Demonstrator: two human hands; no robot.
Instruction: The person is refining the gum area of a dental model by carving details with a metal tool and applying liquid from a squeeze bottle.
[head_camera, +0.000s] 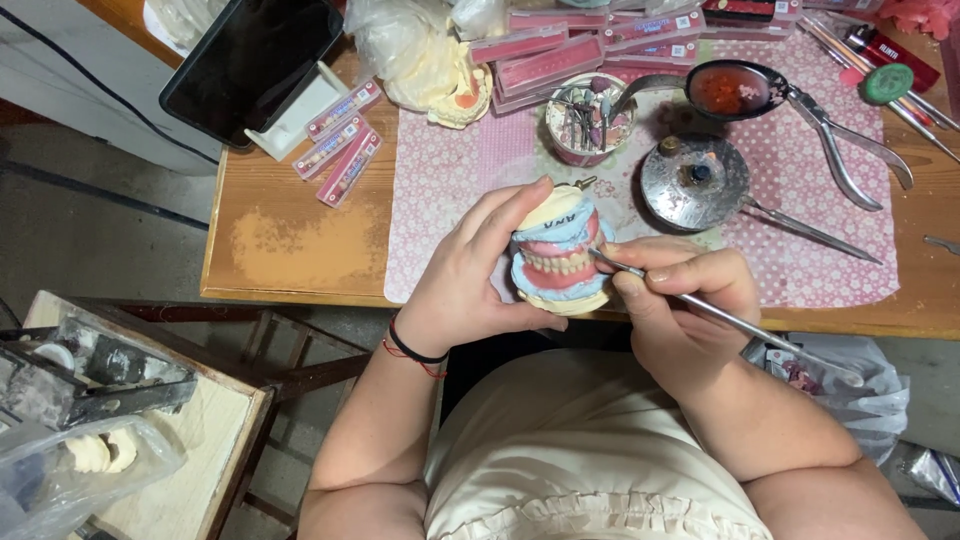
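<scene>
Wooden and worn, your workbench (290, 250) fills the upper part of the view, with a pink patterned cloth (450, 200) spread over its middle. A dark tablet (250, 60) leans on a white stand at the bench's left corner, and pale plaster casts (435, 70) sit in clear wrapping just right of it. Long pink boxes (345, 140) lie between the tablet and the cloth, and more of them are stacked along the far edge.

On the cloth, a round metal dish (695, 182) stands near your right hand. Beyond it a ladle with red wax (735, 88) rests beside a pair of pliers (850, 145). A small cup of burs (590, 118) stands just behind the model you hold.

Your left hand (470, 275) is closed around a denture model (558, 250), thumb below and fingers curled over its top. The model sits above the bench's near edge: pale plaster bases, blue and pink wax, and a row of teeth facing your right hand.

Your right hand (680, 300) grips a thin metal instrument (720, 315) like a pen, fingers pinched tight near its front end. Its tip touches the teeth row on the model's right side, and the handle runs back over your wrist.
</scene>
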